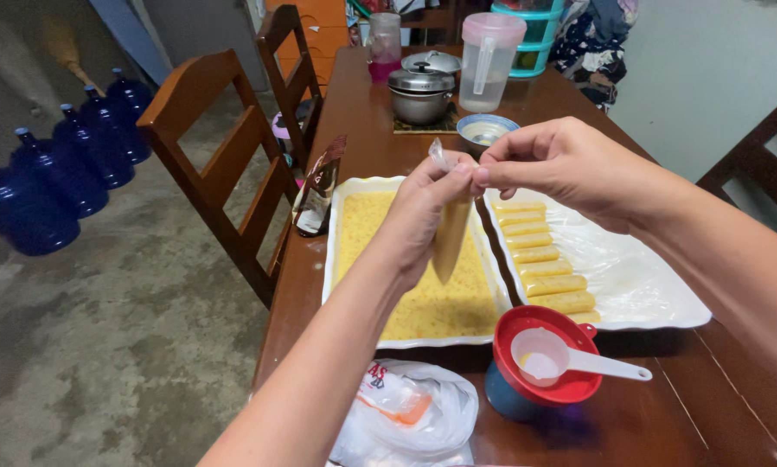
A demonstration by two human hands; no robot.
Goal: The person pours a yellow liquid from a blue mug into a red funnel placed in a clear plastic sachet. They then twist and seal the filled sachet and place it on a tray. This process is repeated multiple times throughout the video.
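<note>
My left hand (423, 216) and my right hand (561, 164) both pinch the top of a narrow clear plastic bag (450, 246) filled with yellow mixture. The bag hangs upright over a white rectangular tray (331, 251) that holds more of the yellow mixture. To the right, another white tray (656, 294) carries a row of several filled yellow bags (548, 268) lying side by side.
A red funnel (540, 355) with a white scoop (578, 359) in it sits on a blue cup near the table's front. A crumpled plastic bag (410, 411) lies beside it. Farther back stand a steel pot (421, 91), a clear pitcher (489, 60) and a small bowl (485, 131). Wooden chairs (224, 147) and blue water jugs (51, 164) are on the left.
</note>
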